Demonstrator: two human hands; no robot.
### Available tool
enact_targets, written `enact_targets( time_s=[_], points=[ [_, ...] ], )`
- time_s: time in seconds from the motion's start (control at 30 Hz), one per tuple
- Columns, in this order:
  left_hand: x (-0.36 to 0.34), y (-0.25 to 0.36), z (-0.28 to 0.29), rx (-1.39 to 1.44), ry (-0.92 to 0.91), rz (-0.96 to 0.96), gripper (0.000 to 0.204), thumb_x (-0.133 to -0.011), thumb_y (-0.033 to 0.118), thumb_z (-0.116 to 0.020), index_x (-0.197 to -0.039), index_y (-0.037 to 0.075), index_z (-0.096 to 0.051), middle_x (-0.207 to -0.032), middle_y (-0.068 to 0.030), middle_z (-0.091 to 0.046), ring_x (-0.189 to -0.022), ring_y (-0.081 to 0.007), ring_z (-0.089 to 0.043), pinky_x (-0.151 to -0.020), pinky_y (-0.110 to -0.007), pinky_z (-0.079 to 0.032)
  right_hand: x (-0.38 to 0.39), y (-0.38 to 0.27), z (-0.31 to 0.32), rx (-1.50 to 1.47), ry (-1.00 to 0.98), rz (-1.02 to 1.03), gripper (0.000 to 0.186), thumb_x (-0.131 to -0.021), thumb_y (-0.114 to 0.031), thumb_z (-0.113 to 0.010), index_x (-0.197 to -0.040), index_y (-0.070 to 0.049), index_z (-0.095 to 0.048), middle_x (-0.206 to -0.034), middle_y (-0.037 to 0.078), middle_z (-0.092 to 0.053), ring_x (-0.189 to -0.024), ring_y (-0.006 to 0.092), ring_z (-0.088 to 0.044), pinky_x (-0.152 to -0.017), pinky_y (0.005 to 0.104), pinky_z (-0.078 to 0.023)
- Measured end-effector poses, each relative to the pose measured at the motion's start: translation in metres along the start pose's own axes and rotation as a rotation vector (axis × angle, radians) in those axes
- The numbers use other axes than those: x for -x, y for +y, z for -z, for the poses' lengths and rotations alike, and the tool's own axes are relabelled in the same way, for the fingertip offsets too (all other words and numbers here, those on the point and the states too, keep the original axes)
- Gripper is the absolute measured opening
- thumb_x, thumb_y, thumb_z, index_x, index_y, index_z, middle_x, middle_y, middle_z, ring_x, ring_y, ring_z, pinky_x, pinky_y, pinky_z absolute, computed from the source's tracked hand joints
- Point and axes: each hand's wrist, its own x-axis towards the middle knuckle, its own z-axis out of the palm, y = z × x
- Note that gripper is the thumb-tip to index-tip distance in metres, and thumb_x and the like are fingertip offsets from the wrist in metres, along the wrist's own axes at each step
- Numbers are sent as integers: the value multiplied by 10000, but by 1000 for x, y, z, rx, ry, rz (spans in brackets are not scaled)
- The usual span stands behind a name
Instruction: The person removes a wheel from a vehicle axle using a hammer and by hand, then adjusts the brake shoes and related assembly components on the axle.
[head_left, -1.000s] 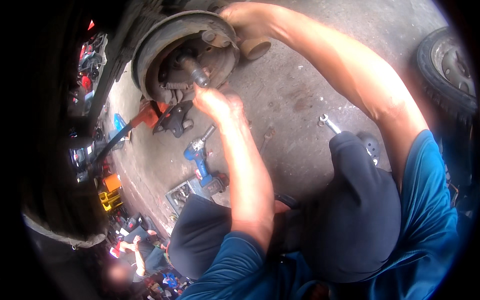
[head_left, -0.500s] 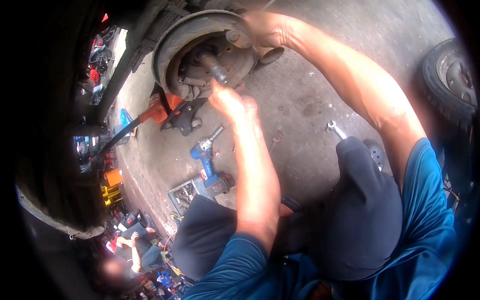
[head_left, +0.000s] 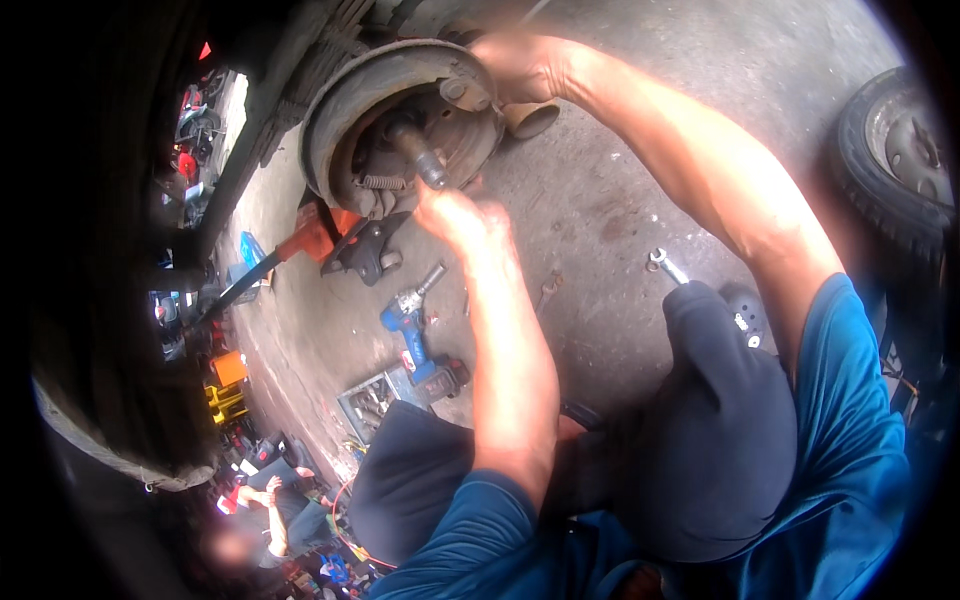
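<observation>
A worn drum brake assembly [head_left: 325,135] is at the upper middle, with curved shoes, a coil spring [head_left: 382,182] at its lower edge and a spindle [head_left: 418,155] sticking out of its centre. My left hand [head_left: 462,218] is closed at the lower edge of the brake, just beneath the spindle's tip. Its fingertips are hidden, and I cannot make out what they grip. My right hand [head_left: 515,68] reaches to the upper right rim of the brake. Its fingers are blurred and partly behind the rim.
Below the brake lie a blue cordless impact wrench [head_left: 408,325] and a metal tray [head_left: 365,405] of small parts. An orange jack [head_left: 310,235] stands under the brake. A spanner [head_left: 668,266] lies near my right knee; a wheel [head_left: 895,150] lies far right. Another person [head_left: 275,510] sits lower left.
The view has shifted slightly, so the brake appears a little lower. Both hands stay at the brake, the left under the spindle and the right at the upper rim.
</observation>
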Motion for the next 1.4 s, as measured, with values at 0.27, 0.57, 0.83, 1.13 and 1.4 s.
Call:
enact_targets(
  time_s=[0.27, 0.57, 0.83, 1.13, 1.4],
  points=[
    [6, -3, -9, 63, -49, 11, 305, -904, 171, -528, -1091, -66, -572, -1092, -149, -595, -1017, -247, -571, -851, -407, -448, -5, 19, 18, -214, -39, 12, 310, -940, -239, -535, -1138, -9, -600, -1063, 75, -642, -961, 152, -589, -844, 322, -472],
    [-4, 7, -2, -14, -19, -18, 365, -925, 258, -576, -1081, -71, -567, -1107, -147, -588, -1041, -251, -561, -909, -418, -426, 11, 37, -38, -455, 96, 370, 792, -926, -619, -410, -1429, -13, -325, -1427, 215, -400, -1338, 302, -350, -1109, 472, -287],
    [13, 2, -13, 37, -126, 47, 381, -888, 98, -466, -1237, -53, -482, -1268, -168, -513, -1193, -303, -498, -1019, -488, -408, 48, 15, -2, -59, -154, 191, 846, -723, -431, -757, -1366, 4, -419, -1284, 154, -537, -1162, 230, -503, -1001, 403, -416],
    [4, 4, -2, 32, -87, 97, 408, -917, 130, -456, -1287, -43, -454, -1302, -176, -495, -1191, -304, -500, -1033, -498, -395, 26, 35, -13, -91, 13, 264, 635, -686, -161, -731, -1261, 7, -520, -1134, 97, -616, -1045, 181, -553, -889, 312, -466],
    [12, 27, 1, -257, -276, -483, 568, -804, 30, -689, -1323, 9, -461, -1348, -107, -474, -1197, -218, -485, -1047, -397, -385, 22, 25, -13, 12, 56, 271, 529, -692, -136, -721, -1185, 1, -586, -1066, 77, -643, -1012, 173, -570, -889, 312, -456]
  ],
)
